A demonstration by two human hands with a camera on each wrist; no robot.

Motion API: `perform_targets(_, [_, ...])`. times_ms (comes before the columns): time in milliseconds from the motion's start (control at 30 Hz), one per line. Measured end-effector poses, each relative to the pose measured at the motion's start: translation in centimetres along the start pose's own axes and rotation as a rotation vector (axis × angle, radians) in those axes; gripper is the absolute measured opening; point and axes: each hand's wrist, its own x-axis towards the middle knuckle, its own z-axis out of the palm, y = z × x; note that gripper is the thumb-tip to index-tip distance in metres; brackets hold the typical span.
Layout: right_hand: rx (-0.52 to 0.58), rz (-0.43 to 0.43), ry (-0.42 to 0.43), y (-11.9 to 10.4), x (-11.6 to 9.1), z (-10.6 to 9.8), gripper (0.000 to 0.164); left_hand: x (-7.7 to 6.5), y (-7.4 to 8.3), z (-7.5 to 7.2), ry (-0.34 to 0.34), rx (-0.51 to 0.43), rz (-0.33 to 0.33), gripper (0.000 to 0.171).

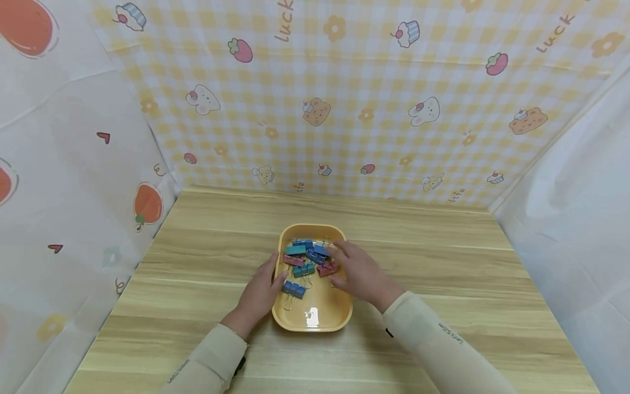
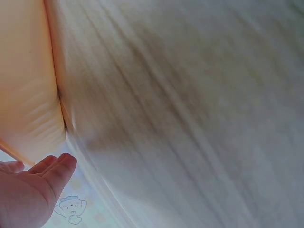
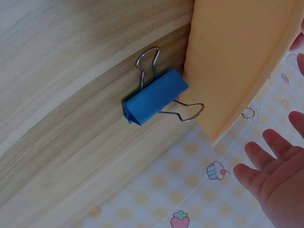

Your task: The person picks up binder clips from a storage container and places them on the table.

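Note:
A yellow-orange plastic tray holds several blue, teal and pink binder clips. My left hand grips its left rim, thumb over the inside and fingers along the outer wall. Close to that thumb lies a blue binder clip with a wire handle toward me. Over the right rim reaches my right hand, fingers spread and loosely bent, fingertips near a pink clip and a blue one. In the right wrist view, another blue binder clip lies outside the tray, beside its wall; the head view hides it.
The tray stands on a wood-grain table. A yellow checked cloth hangs behind the table's far edge, and pale cloths hang at the left and right.

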Motion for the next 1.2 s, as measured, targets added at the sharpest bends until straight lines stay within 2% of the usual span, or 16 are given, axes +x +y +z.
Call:
perform_targets(200, [-0.022,-0.006,-0.017,-0.1,0.1,0.3,0.064,0.0,-0.1,0.0,-0.002,0.002,0.006,0.064])
perform_targets(467, [-0.045,0.018,-0.091,-0.4,0.3,0.5,0.06,0.0,0.0,0.0,-0.008,0.003,-0.005,0.065])
perform_targets(833, [-0.08,-0.011,-0.166,-0.6,0.9,1.0,0.049,0.0,0.0,0.0,-0.013,0.012,-0.007,0.065])
perform_targets(1200, [-0.127,-0.035,-0.169,-0.6,1.3,1.7,0.045,0.0,0.0,0.0,-0.007,0.005,0.006,0.066])
